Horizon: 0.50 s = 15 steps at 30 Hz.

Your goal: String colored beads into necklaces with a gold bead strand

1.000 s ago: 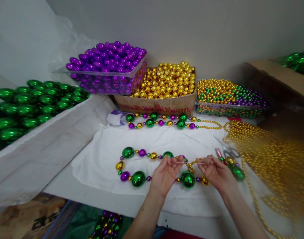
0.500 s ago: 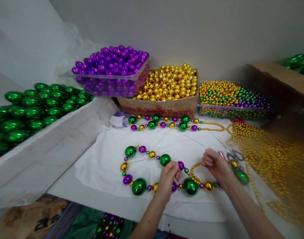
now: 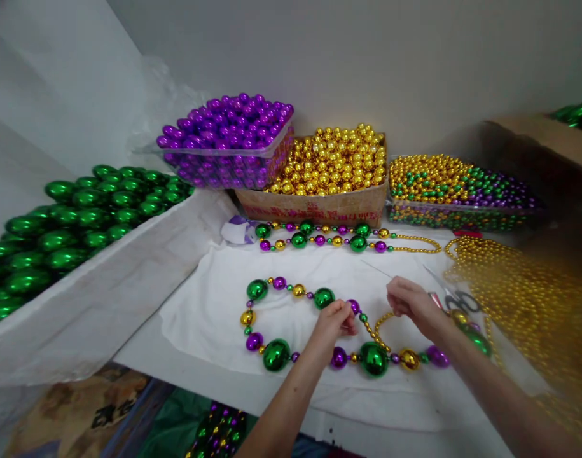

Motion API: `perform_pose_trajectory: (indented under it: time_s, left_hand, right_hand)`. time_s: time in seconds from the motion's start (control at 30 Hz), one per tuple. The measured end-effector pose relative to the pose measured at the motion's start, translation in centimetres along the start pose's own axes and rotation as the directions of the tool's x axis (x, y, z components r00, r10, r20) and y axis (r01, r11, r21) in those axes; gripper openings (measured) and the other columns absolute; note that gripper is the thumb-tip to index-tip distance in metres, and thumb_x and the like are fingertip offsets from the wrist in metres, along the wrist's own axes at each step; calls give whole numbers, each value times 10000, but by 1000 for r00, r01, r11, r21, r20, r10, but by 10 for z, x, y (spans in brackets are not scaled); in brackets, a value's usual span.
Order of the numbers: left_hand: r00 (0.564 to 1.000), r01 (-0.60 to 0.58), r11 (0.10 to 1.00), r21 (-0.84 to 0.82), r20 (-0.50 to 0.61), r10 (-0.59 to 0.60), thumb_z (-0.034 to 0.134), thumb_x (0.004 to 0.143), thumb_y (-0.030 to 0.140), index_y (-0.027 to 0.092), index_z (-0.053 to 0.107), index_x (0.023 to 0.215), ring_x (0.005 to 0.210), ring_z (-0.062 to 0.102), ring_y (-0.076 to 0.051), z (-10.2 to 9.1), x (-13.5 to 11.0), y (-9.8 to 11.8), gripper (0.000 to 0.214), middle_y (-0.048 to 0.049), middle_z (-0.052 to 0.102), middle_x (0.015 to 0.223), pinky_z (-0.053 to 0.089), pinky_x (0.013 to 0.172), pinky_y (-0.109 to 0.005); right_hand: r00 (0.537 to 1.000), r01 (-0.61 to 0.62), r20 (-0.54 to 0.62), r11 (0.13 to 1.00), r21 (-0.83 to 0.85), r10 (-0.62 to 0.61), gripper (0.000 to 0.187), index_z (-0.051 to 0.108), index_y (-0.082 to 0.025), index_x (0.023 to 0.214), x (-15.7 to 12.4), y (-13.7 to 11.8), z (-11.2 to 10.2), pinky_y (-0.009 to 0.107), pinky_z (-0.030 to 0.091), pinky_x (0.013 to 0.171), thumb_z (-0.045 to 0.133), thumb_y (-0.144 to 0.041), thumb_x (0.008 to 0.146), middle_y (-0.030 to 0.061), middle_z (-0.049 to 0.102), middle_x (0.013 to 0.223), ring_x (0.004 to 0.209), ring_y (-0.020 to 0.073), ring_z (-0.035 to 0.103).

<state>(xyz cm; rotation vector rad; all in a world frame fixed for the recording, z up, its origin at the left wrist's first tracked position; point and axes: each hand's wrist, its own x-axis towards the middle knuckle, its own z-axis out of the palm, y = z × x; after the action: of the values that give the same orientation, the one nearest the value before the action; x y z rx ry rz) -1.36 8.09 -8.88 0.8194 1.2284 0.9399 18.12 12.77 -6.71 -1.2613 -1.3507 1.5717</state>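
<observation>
Hovering over one beaded necklace, two hands curl fingers narrow, contents indiscernible.

The fingertips of your left hand and right hand are curled in, and any thread between them is too fine to make out. Your left wrist hides part of the bead necklace nearer you than those fingers; your right forearm covers another stretch. Right of your right fingers, a red item sits partly behind your hand, and the gold bead chains blur toward the picture's edge. Far left of your fingers, the edge crops the large green beads; the bottom crops a beaded bundle.
</observation>
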Motion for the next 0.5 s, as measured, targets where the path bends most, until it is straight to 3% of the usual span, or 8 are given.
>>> perform_pose_trajectory:
  time_s: [0.1,0.27,0.4,0.5]
  left_hand:
    - [999,43,998,44,14,-44,618,679,584,168,513,711,526,488,-100,-2,-4,-3,430,17,506,623,424,453,-209]
    - [999,38,993,108,6,-39,572,731,551,165,526,710,465,451,-73,5,5,-1,390,10,538,633,383,398,-179]
    - [1000,13,983,181,-3,-12,552,758,524,161,531,682,442,453,-69,5,13,-3,371,-1,568,632,347,372,-168]
    - [1000,-3,968,252,-4,4,534,784,486,164,525,646,385,407,-64,1,15,-8,351,23,525,530,288,341,-161]
  right_hand:
    - [998,31,63,945,-326,-11,207,500,-202,650,-4,-1,14,272,358,553,514,-339,806,-17,494,618,558,131,442]
    - [990,106,139,641,-760,2,138,549,-189,705,3,-4,30,315,335,679,483,-167,824,65,601,686,735,215,560]
    - [975,176,217,427,-887,49,183,601,-162,826,3,-4,35,313,335,665,425,-148,876,137,668,775,782,251,615]
    - [953,260,298,350,-900,61,218,609,-177,907,-4,-4,35,284,335,634,394,-140,900,106,689,826,762,217,629]
